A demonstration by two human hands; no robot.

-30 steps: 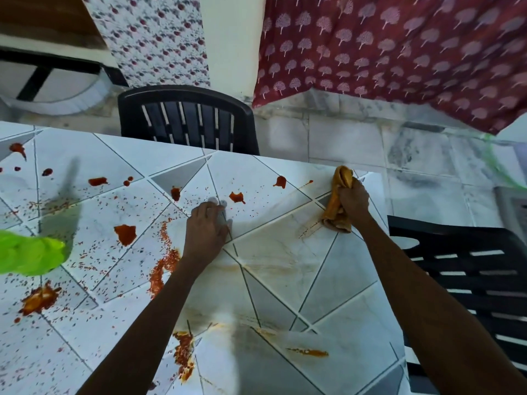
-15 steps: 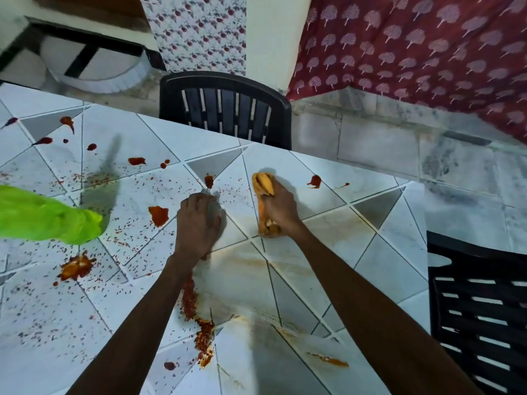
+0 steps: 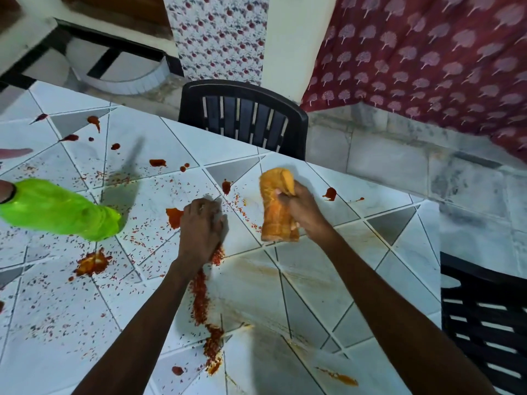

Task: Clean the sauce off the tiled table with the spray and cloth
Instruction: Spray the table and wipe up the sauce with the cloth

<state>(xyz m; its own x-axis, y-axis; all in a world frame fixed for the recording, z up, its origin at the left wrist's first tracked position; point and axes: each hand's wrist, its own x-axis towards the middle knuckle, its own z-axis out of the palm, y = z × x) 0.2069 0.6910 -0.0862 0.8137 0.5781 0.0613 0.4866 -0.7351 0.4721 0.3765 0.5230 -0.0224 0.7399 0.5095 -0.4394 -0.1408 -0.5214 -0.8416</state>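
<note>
The white tiled table [image 3: 336, 283] is spattered with red sauce, with a thick streak [image 3: 201, 297] below my left wrist and a blob [image 3: 92, 263] at the left. My right hand [image 3: 303, 213] grips a folded orange cloth [image 3: 276, 212], its lower end on the tiles just right of my left hand. My left hand [image 3: 199, 229] presses on the table with bent fingers and holds nothing I can see. A green spray bottle [image 3: 57, 209] stands at the far left, blurred, its top cut off by the frame edge. The tiles near me on the right carry only faint orange smears.
A black plastic chair [image 3: 242, 121] stands at the table's far edge, and another [image 3: 484, 315] at its right edge. Small sauce drops [image 3: 330, 193] lie right of the cloth. A red patterned curtain [image 3: 427, 67] hangs behind, above a grey tiled floor.
My right hand has swept the cloth leftward from the table's right edge to beside my left hand, and one sauce blob in its path is gone. My left hand stayed put.
</note>
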